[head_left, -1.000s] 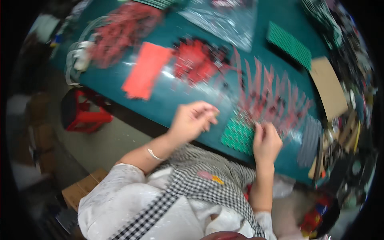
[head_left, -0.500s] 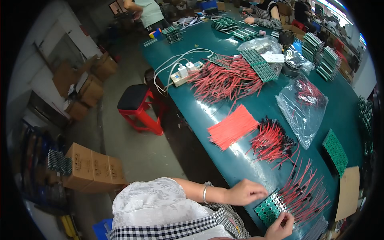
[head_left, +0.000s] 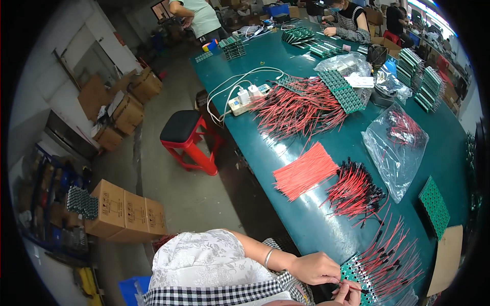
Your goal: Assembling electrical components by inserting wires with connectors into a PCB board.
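Observation:
My left hand (head_left: 316,268), with a bracelet on its wrist, is closed in a pinch over the near edge of a green circuit board panel (head_left: 352,265). Close beside it my right hand (head_left: 348,293) is also pinched. Between the fingertips of both runs a thin red wire (head_left: 359,289) with a dark tip; its other end is hidden by the fingers. Rows of red wires with black connectors (head_left: 390,255) fan out from the panel's far side across the table.
A flat stack of red wires (head_left: 306,171) and a pile of black-ended wires (head_left: 354,191) lie ahead. Beyond are a bigger wire heap (head_left: 301,107), a power strip (head_left: 245,102) and a plastic bag (head_left: 395,148). A green panel (head_left: 434,206) and cardboard (head_left: 445,260) lie right.
My hands, apart over the panel before, have come together at its near edge with a wire between them. The whole view has shifted slightly.

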